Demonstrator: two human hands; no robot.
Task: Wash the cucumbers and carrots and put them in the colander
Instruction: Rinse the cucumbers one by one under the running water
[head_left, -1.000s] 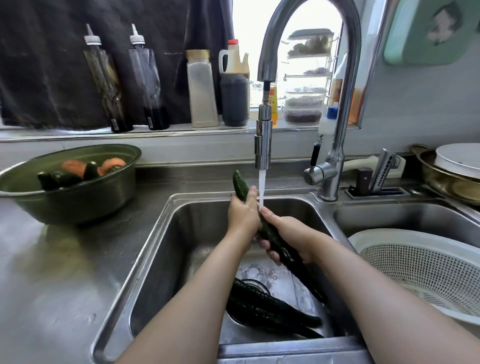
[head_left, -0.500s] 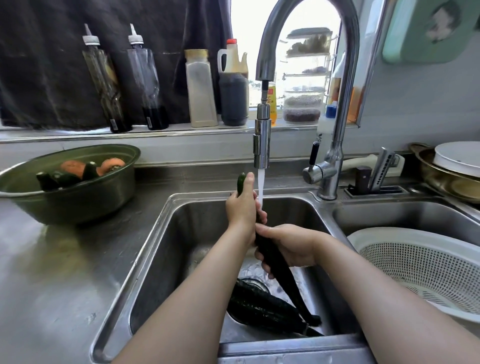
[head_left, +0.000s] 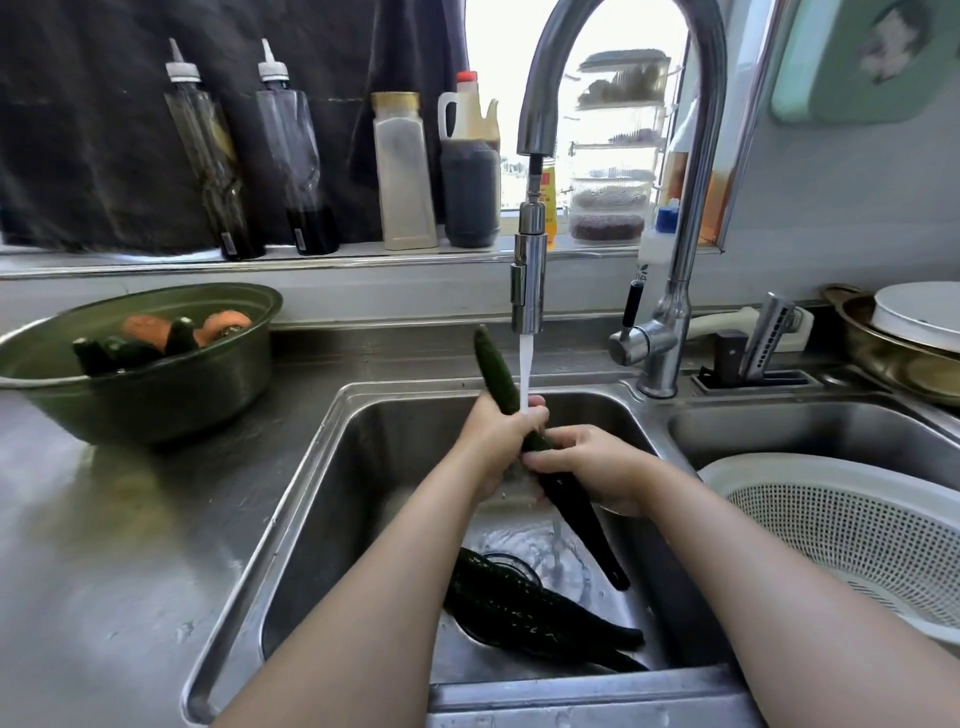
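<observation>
A long dark green cucumber (head_left: 569, 506) slants over the left sink basin (head_left: 322, 519) under running water from the tap (head_left: 527, 291). My left hand (head_left: 501, 441) grips its upper part, and the top end sticks out above my fingers. My right hand (head_left: 592, 462) grips it just below. More cucumbers (head_left: 530, 613) lie at the basin's bottom over the drain. A green bowl (head_left: 156, 395) on the left counter holds carrots (head_left: 223, 325) and cucumbers. The white colander (head_left: 852, 525) sits in the right basin; nothing shows inside it.
Bottles and jars (head_left: 405, 171) line the window ledge behind the sink. A knife holder (head_left: 753, 358) stands right of the tap base, and a brass pan with a white lid (head_left: 914, 332) sits at the far right. The steel counter (head_left: 104, 545) stretches to the left.
The cucumber has slid upward through my hands, so more of its top end shows above my left hand. Both hands shifted slightly along it under the water.
</observation>
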